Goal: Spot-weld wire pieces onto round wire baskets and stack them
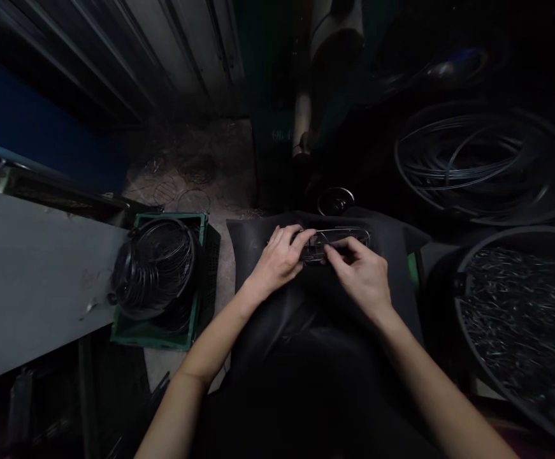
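Note:
A small frame of thin metal wire (360,233), rounded at its right end, lies over the dark cloth on my lap. My left hand (284,255) is closed on its left part, the thumb and fingers gripping the wire edge. On the near right side, my right hand (360,268) has its thumb and fingertips pinched together right against the frame. Whatever sits in that pinch is too small and dark to name. The dark cloth (301,312) spreads beneath both hands.
To the left, a green crate (127,331) holds a black round container (195,255) of wire rings, beside a grey panel (43,274). On the right stand a bin of small metal pieces (520,319) and a tub of coiled wire (468,159). A dark machine (277,134) rises ahead.

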